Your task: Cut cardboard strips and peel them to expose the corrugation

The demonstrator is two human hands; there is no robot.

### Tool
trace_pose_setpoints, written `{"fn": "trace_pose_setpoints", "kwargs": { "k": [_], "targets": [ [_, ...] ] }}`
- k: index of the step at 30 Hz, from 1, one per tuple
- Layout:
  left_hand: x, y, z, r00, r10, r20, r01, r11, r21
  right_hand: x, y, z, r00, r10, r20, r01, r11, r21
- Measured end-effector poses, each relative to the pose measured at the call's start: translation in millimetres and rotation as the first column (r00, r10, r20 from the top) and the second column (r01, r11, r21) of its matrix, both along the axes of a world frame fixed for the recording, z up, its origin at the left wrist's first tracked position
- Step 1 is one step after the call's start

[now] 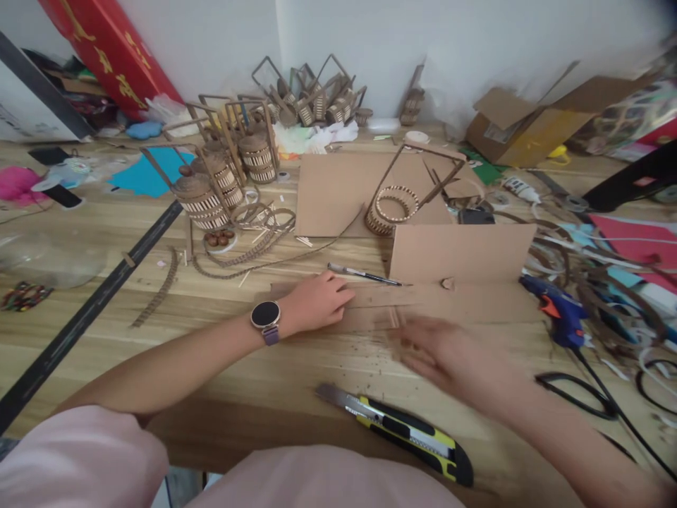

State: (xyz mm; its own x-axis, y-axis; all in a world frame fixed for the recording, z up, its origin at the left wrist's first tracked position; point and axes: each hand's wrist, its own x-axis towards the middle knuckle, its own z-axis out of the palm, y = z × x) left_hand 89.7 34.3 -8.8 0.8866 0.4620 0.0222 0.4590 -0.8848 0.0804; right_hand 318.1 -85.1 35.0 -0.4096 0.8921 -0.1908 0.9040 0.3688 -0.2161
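Observation:
My left hand (317, 300), with a watch (265, 315) on its wrist, lies palm down on a flat piece of cardboard (364, 317), fingers stretched out. Over the cardboard's right part hovers my right hand (438, 346), smeared by motion. A small brown strip (392, 317) shows at its fingertips; whether they grip it I cannot tell. A black pen (364, 274) lies just beyond my left fingers. Closer to me is a yellow and black utility knife (405, 434) with its blade out. Folded cardboard (460, 254) stands upright behind my right hand, a brown scrap (448, 283) before it.
A handled round basket (391, 209) stands on a cardboard sheet (338, 190). Lidded baskets (204, 201) are at the left. A blue glue gun (558, 310), scissors (576, 394) and tangled strips crowd the right. An open box (529, 130) is at the back right.

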Motion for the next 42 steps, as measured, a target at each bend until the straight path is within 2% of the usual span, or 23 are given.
{"fn": "trace_pose_setpoints", "kwargs": {
  "k": [2,5,7,9,12,16,20,23,27,33,38,42],
  "targets": [
    [5,0,1.0,0.999,0.048,-0.008,-0.048,0.999,0.020,-3,-33,-8.2,0.991,0.080,-0.109,-0.084,0.996,-0.031],
    [15,-9,4.2,0.999,0.043,-0.028,-0.042,0.999,0.035,-14,-67,-32.3,0.994,0.079,-0.076,-0.073,0.994,0.078],
    [22,-17,6.3,0.998,0.019,-0.067,-0.016,0.999,0.040,-21,-78,-47.7,0.995,0.077,-0.060,-0.067,0.986,0.153],
    [25,-24,8.2,0.992,0.051,-0.117,-0.045,0.997,0.057,-25,-81,-55.9,0.996,0.060,-0.061,-0.047,0.979,0.199],
    [25,-30,11.4,0.975,0.136,-0.175,-0.121,0.989,0.090,-22,-81,-52.7,0.996,0.005,-0.090,0.010,0.985,0.170],
    [17,-37,14.8,0.964,0.138,-0.227,-0.123,0.989,0.077,6,-77,-38.0,0.972,-0.160,-0.171,0.172,0.983,0.060],
    [10,-45,8.4,0.943,0.239,-0.233,-0.227,0.971,0.078,44,-63,-35.8,0.895,-0.385,-0.226,0.404,0.914,0.045],
    [3,-49,-3.7,0.940,0.291,-0.176,-0.275,0.955,0.108,63,-44,-38.8,0.845,-0.480,-0.235,0.504,0.862,0.050],
    [-5,-45,-16.2,0.953,0.292,-0.078,-0.281,0.952,0.125,71,-16,-37.5,0.845,-0.472,-0.253,0.500,0.864,0.058],
    [-9,-32,-16.5,0.967,0.253,-0.031,-0.250,0.966,0.062,73,17,-32.7,0.883,-0.433,-0.180,0.449,0.892,0.058],
    [-15,-26,-19.9,0.973,0.232,0.008,-0.232,0.972,0.042,63,23,-38.4,0.920,-0.360,-0.154,0.373,0.925,0.069],
    [-25,-28,-27.6,0.980,0.194,0.054,-0.197,0.979,0.052,42,23,-44.7,0.933,-0.347,-0.094,0.357,0.925,0.131]
  ]
}}
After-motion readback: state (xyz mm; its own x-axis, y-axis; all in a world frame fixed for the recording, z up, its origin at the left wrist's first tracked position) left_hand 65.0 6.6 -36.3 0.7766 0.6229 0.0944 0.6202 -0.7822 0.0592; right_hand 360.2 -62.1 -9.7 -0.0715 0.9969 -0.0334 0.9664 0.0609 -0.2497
